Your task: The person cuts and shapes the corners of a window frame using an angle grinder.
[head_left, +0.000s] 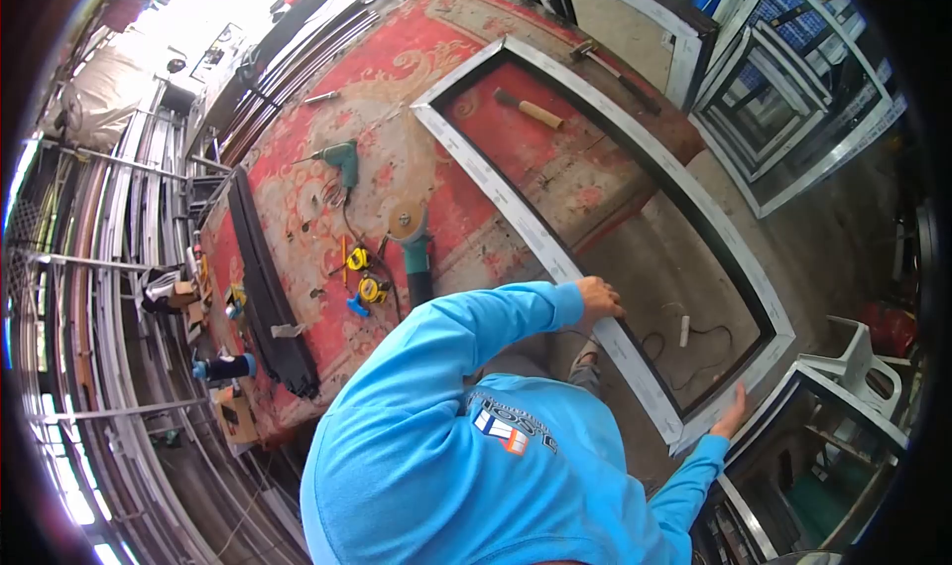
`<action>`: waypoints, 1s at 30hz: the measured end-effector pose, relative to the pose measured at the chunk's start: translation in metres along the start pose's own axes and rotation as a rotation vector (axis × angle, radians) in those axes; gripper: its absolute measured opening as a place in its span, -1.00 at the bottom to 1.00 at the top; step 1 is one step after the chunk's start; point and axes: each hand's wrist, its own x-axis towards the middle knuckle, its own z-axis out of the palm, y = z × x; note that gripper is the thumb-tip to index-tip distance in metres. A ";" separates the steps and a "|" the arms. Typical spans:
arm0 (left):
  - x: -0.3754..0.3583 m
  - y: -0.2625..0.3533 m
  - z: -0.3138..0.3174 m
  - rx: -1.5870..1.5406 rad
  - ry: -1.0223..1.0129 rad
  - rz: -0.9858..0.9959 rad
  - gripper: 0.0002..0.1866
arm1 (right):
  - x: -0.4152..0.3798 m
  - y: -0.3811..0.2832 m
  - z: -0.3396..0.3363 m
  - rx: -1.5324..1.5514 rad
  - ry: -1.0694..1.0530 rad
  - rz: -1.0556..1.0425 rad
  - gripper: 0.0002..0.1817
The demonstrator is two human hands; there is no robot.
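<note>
A long rectangular window frame [516,218], covered in white printed film with a dark inner edge, lies partly on a red patterned table. Its near end juts out past the table edge, over the floor. My left hand [600,299] is closed round the long side of the frame nearest my body. At the near end, my right hand [732,414] grips the corner area, thumb up along the outer edge and the other fingers mostly hidden. Inside the frame's opening, a wooden-handled tool [531,110] rests on the table. A hammer [615,75] lies just beyond the far long side.
On the red table [397,79] lie a green drill [343,160], an angle grinder [411,243], two yellow tape measures [372,289] and dark profiles [266,287]. Other frames [764,99] lean at the right. A white plastic chair [863,367] stands near my right hand.
</note>
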 end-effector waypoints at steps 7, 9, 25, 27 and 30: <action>-0.054 0.006 -0.028 0.126 0.118 -0.426 -0.16 | 0.089 0.051 0.105 0.087 -0.206 0.146 -0.32; -0.080 0.027 -0.036 -0.287 0.332 -0.465 -0.16 | 0.123 0.070 0.137 0.096 -0.322 0.215 -0.26; -0.303 -0.029 0.039 -0.381 0.722 -1.958 0.00 | 0.069 0.080 0.220 -0.106 0.098 0.020 -0.38; -0.318 -0.040 0.040 -0.464 0.794 -1.861 -0.15 | 0.040 0.097 0.196 -0.158 0.078 0.042 -0.45; -0.333 -0.041 0.052 -0.497 1.003 -1.655 -0.31 | -0.022 0.132 0.186 -0.592 0.129 -0.520 -0.63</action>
